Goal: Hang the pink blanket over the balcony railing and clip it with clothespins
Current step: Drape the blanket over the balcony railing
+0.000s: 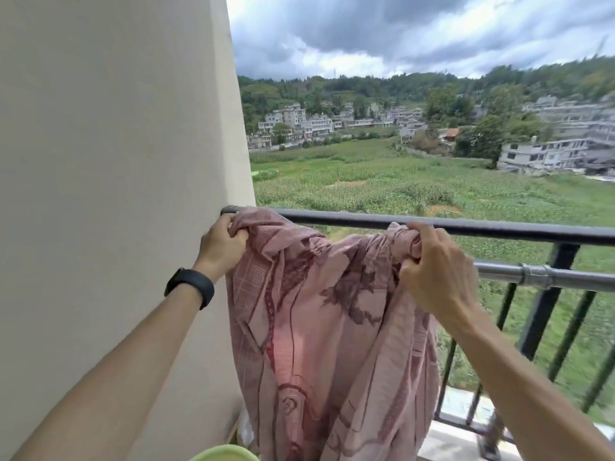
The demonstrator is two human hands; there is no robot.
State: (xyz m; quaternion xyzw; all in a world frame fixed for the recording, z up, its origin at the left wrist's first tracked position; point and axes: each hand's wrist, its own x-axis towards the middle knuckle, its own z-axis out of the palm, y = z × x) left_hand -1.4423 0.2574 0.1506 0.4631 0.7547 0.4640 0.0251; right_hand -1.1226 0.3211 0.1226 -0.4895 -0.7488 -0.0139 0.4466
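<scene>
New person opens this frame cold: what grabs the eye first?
The pink blanket fills the lower centre, bunched and gripped at its top edge by the left hand next to the wall and by the right hand further along. Behind it the dark balcony railing crosses mid-frame, with green fields, houses and a heavy cloudy sky beyond.

Soft, even daylight comes from a sky of heavy grey clouds [399,28], and the wall [116,161] carries no hard shadows. Light glows pink through the blanket [286,347] low down. The wide lens bows the rail [466,229]. The houses [559,151] at far right are smeared with blur.
</scene>
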